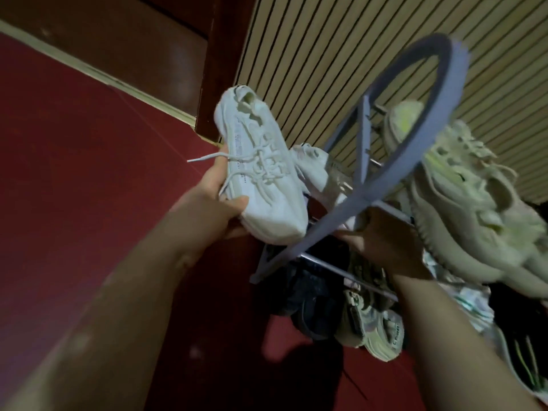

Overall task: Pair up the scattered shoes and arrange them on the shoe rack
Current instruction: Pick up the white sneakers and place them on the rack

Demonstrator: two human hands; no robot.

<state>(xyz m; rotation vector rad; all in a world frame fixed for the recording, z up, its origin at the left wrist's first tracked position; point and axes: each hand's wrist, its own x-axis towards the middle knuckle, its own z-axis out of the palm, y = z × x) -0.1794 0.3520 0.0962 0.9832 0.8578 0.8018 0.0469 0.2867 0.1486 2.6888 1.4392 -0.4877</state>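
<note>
The red floor fills the 9 o'clock side of the view, and a ribbed beige wall panel runs from 12 to 2 o'clock. Against that panel stands the grey shoe rack, its arched side frame sweeping from 1 o'clock down to the centre. A cream pair with neon-yellow trim sits on the top tier at 3 o'clock, and dark shoes lie lower down near 6 o'clock.

The white knit sneaker is in the air at 9 o'clock of the side frame, heel up and toe down. The left hand grips it at the toe end, thumb across the upper and fingers curled under the sole. Its matching white sneaker seems to rest on the top rails just at 3 o'clock of it, partly behind the frame. The right hand reaches in by that mate's toe, but the frame crosses its fingers, so I cannot tell whether it grips anything.

To my eye the step is seating sneaker 2 beside its mate. It should go over the frame, not through the arch, with the toe pointing the way the mate's does and the sole across both rails so it won't tip. The loose lace trailing at 9 o'clock could snag and is best tucked in.
</note>
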